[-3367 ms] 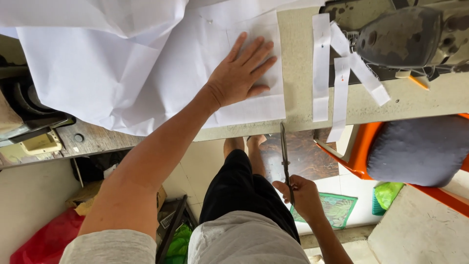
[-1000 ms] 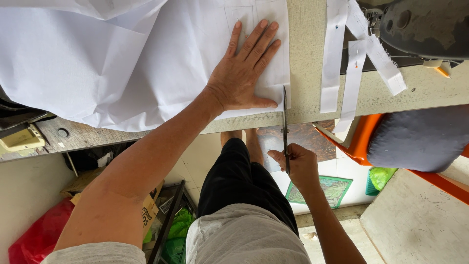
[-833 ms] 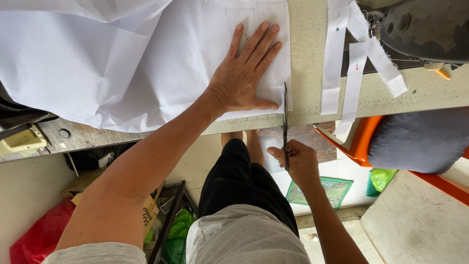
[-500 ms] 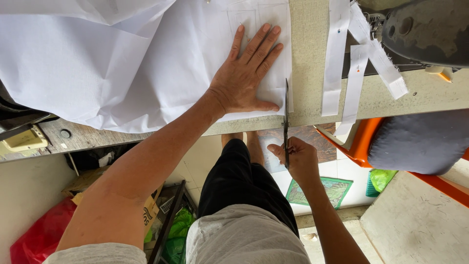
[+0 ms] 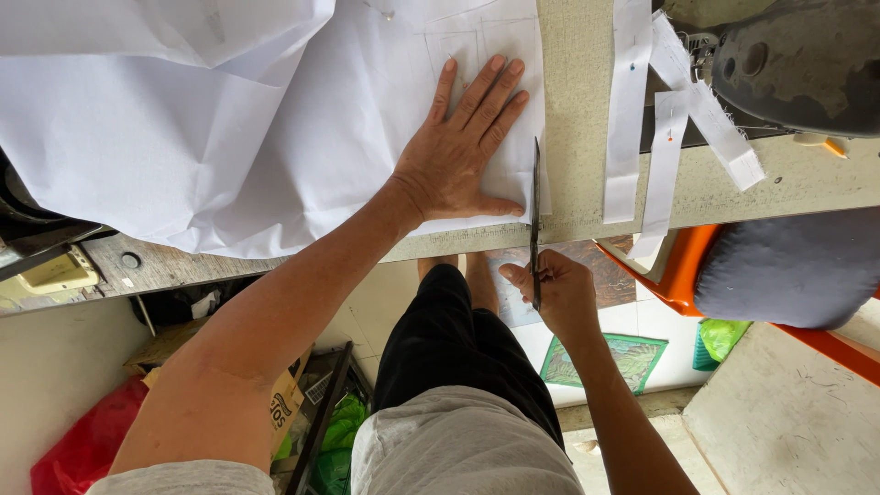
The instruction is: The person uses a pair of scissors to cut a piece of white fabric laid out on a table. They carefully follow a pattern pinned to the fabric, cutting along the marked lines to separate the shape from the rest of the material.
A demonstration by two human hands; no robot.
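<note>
A large sheet of white fabric [image 5: 275, 137] with faint drawn lines lies over the worktable [image 5: 577, 110]. My left hand [image 5: 463, 151] presses flat on it near its right edge, fingers spread. My right hand [image 5: 555, 293] sits below the table's front edge and grips a pair of scissors [image 5: 535, 215]. The blades point away from me and run along the fabric's right edge, just right of my left thumb.
Several white fabric strips [image 5: 660, 119] lie right of the cut. A dark sewing machine [image 5: 797, 64] stands at the top right. An orange chair with a grey cushion [image 5: 788, 275] is on the right. A cardboard box [image 5: 284, 403] and a red bag [image 5: 82, 449] are below left.
The scissors came up from below the table edge and their blades have moved further along the fabric's right edge. My left hand stays pressed flat in nearly the same spot.
</note>
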